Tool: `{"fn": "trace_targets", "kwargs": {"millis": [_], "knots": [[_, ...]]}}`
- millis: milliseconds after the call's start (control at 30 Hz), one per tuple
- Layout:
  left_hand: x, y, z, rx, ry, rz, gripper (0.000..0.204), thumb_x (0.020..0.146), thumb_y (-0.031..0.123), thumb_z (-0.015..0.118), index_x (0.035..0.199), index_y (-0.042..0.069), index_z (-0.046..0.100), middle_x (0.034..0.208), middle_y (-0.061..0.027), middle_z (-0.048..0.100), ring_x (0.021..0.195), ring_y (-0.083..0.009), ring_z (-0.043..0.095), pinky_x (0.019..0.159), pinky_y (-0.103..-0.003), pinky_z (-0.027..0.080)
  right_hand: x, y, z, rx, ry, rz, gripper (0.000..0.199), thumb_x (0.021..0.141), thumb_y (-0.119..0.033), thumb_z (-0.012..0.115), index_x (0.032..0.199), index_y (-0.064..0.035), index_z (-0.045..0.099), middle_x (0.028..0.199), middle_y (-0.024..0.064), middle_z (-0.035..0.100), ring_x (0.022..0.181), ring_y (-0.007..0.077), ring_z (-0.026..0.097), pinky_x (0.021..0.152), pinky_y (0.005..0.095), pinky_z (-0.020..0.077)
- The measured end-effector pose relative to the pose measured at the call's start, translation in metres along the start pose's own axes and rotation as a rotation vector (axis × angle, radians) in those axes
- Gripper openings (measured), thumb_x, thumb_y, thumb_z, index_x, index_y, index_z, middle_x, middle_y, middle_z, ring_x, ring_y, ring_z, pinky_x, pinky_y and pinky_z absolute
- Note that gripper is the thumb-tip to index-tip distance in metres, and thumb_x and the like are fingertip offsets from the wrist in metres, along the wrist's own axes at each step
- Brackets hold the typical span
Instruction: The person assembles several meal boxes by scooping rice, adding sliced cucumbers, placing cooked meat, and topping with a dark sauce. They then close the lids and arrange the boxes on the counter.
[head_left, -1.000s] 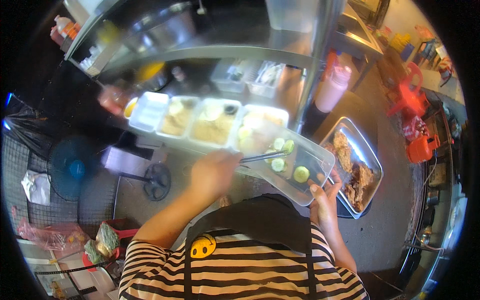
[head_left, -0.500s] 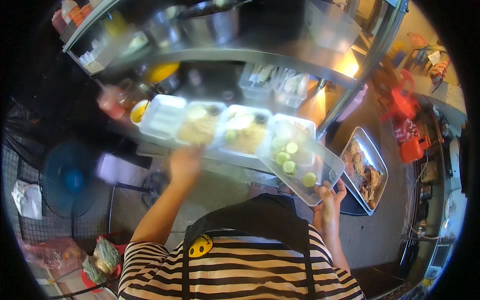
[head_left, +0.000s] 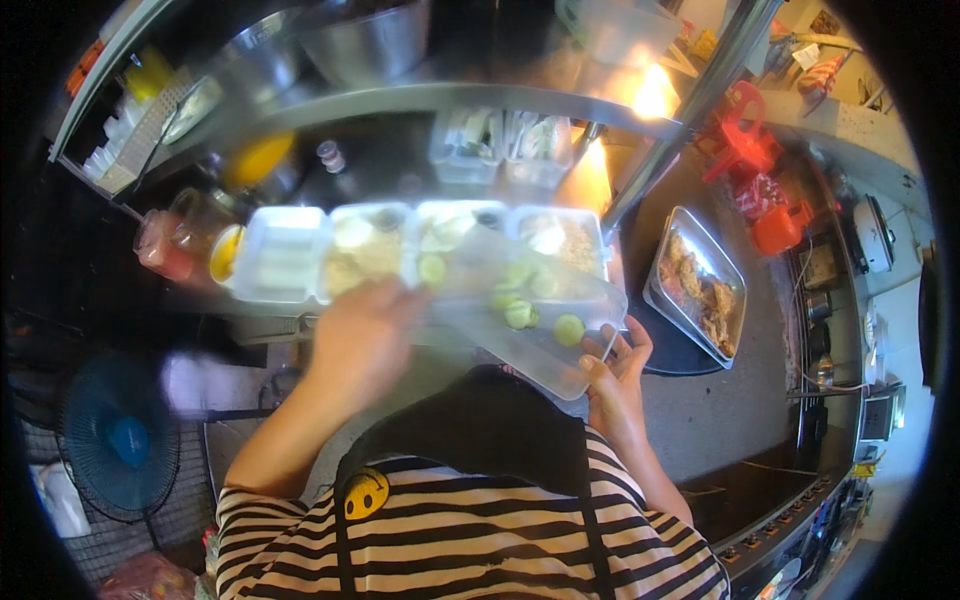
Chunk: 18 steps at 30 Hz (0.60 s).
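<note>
Right hand [head_left: 618, 385] grips the lower-right end of a clear plastic container [head_left: 555, 375], thumb and fingers closed about its end wall. Left hand [head_left: 360, 340] is blurred at the lower edge of a row of white trays [head_left: 283, 255], fingertips near where the second and third meet; whether it holds anything, I cannot tell. Long axis slanting, the container points up and left, its far end reaching over the third tray from the left. Cucumber slices [head_left: 569, 330] show in its right half. Half a second ago that far end lay mostly over the fourth tray; it has shifted leftward since, and the left hand sits closer to it. The container spans the space between the hands, right end held, left end near the left fingertips.
</note>
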<state>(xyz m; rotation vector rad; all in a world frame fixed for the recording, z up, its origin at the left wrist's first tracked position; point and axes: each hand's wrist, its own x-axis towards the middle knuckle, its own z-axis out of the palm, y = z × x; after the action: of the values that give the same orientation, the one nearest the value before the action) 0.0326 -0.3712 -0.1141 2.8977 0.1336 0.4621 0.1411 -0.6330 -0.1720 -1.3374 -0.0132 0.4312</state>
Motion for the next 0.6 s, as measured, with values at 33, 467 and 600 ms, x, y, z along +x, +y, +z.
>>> {"fn": "trace_targets", "kwargs": {"millis": [33,467,600], "knots": [[0.005,0.004,0.001,-0.029,-0.053,0.033,0.032,0.072,0.006,0.070,0.103,0.005,0.067,0.085,-0.0089,0.059,0.078,-0.0277,0.061,0.070,-0.038,0.050,0.003,-0.002,0.001,-0.010,-0.018,-0.002,0.090,0.072,-0.007,0.073,0.139,-0.0103,0.014,0.127,0.0172,0.035,0.119,0.0290,0.039,0.101,0.0427,0.0350],[0.019,-0.002,0.008,0.209,-0.111,0.043,0.031,0.072,0.006,0.065,0.103,0.010,0.067,0.087,-0.0060,0.059,0.078,-0.0254,0.061,0.068,-0.036,0.050,0.044,-0.010,-0.008,-0.088,-0.128,-0.083,0.094,0.070,-0.012,0.075,0.139,-0.0093,0.012,0.130,0.0212,0.033,0.122,0.0316,0.037,0.101,0.0449,0.0355],[0.011,-0.021,0.007,-0.034,-0.089,-0.182,0.022,0.078,0.008,0.067,0.100,0.009,0.070,0.089,-0.0094,0.062,0.075,-0.0284,0.062,0.067,-0.036,0.050,0.049,-0.014,-0.008,0.002,-0.108,0.002,0.090,0.072,-0.006,0.072,0.139,-0.0106,0.012,0.128,0.0196,0.036,0.120,0.0306,0.040,0.096,0.0434,0.0409]]}}
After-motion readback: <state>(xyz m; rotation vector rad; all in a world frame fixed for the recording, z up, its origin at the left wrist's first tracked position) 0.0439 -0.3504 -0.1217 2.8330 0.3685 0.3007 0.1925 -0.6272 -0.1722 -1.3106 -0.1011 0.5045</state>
